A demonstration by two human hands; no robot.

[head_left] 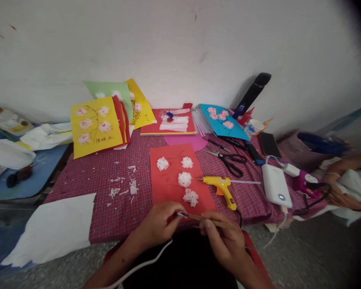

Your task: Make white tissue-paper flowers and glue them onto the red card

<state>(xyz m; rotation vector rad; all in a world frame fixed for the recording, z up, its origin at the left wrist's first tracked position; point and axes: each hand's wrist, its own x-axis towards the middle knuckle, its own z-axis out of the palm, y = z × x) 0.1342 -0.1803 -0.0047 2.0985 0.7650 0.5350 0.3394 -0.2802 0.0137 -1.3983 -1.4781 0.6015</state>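
Note:
My right hand (224, 241) is closed around a thin wooden stick (195, 217) that points left, at the table's near edge. At its tip, my left hand (159, 224) pinches a small pale piece (182, 214) that looks like paper. Just beyond both hands lies a red card (161, 188) with faint drawn branches and several white crumpled-paper flowers (185, 179). A yellow hot glue gun (218, 181) rests on its side at the card's right, its nozzle over the card and a glue stick in its back.
Behind the glue gun are black-handled scissors (228, 159), a phone (269, 145) and a white power bank (276, 184). Paper scraps (133, 186) lie left of the card. Yellow flower cards (98, 128) lean at the wall. Another person's hands (339, 192) are at far right.

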